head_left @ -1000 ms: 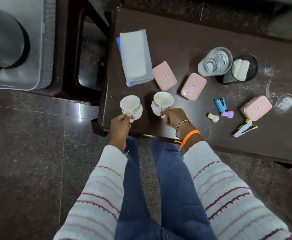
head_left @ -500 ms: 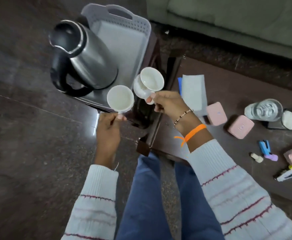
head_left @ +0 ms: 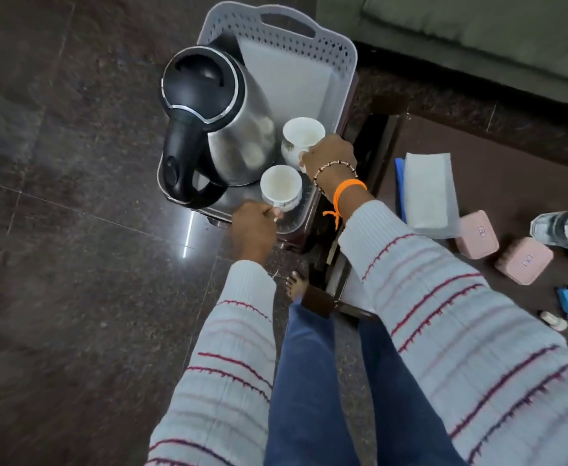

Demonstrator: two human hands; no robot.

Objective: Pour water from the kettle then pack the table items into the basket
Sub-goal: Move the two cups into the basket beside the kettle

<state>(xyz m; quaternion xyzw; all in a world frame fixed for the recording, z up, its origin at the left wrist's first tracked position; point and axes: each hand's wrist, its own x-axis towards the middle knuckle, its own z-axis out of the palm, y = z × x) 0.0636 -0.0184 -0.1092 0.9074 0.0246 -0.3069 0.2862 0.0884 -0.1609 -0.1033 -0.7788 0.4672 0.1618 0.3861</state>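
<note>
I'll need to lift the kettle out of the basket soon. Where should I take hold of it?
Grip the black loop handle of the kettle. It faces the near-left, clear of the basket wall and both cups, so come from that side with the left hand, probably once its cup is set down.

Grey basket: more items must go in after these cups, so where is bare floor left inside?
Free: the far half of the grey perforated plastic basket, between its handle wall and the steel kettle. Crowded: the near end, with the kettle and two white cups.
</note>
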